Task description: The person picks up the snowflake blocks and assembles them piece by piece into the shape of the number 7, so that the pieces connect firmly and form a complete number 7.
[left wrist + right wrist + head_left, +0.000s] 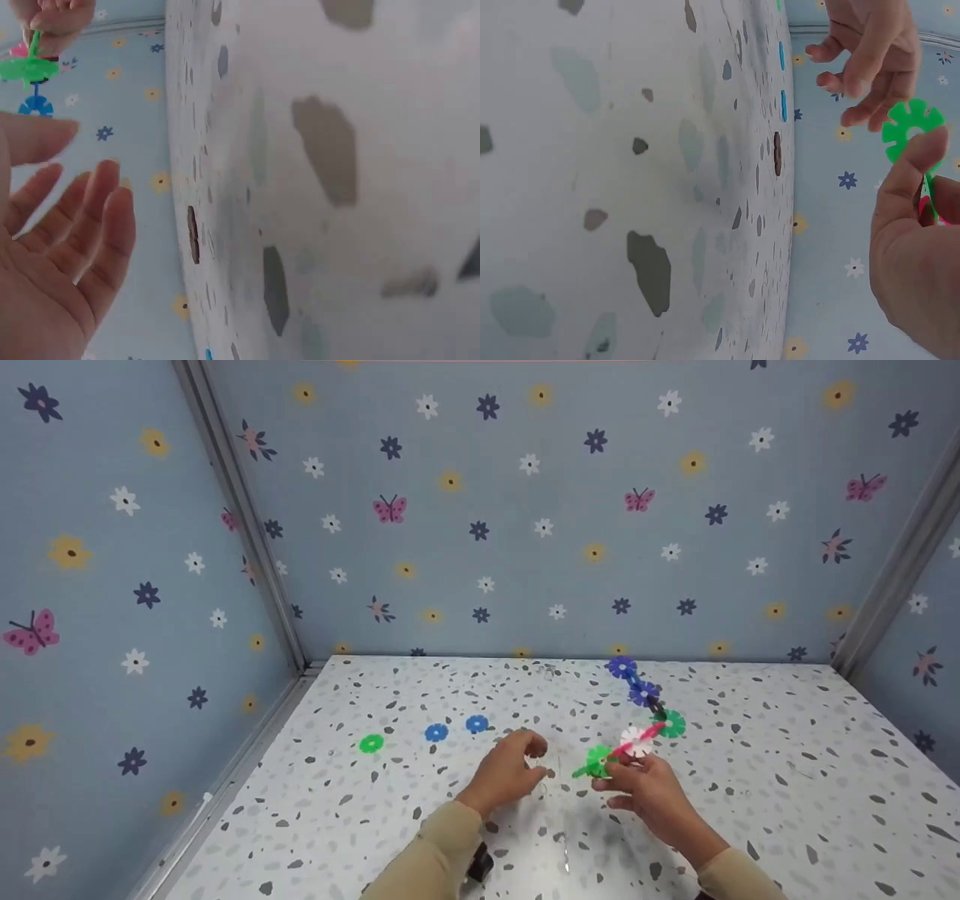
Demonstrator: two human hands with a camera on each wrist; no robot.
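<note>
My right hand pinches the near end of a chain of slotted plastic flower discs between thumb and fingers. At that end, two bright green discs are joined crosswise. From there the chain runs away through pink, white, darker green, black and blue discs toward the back wall. My left hand holds nothing; its fingers are loosely bent, with the palm toward the green end and a gap between. In the left wrist view, its thumb and fingers are spread apart.
Left of the left hand, two loose blue discs and a green disc lie flat on the speckled white table. A brown disc lies nearby, seen edge-on. Patterned blue panels enclose the back and sides.
</note>
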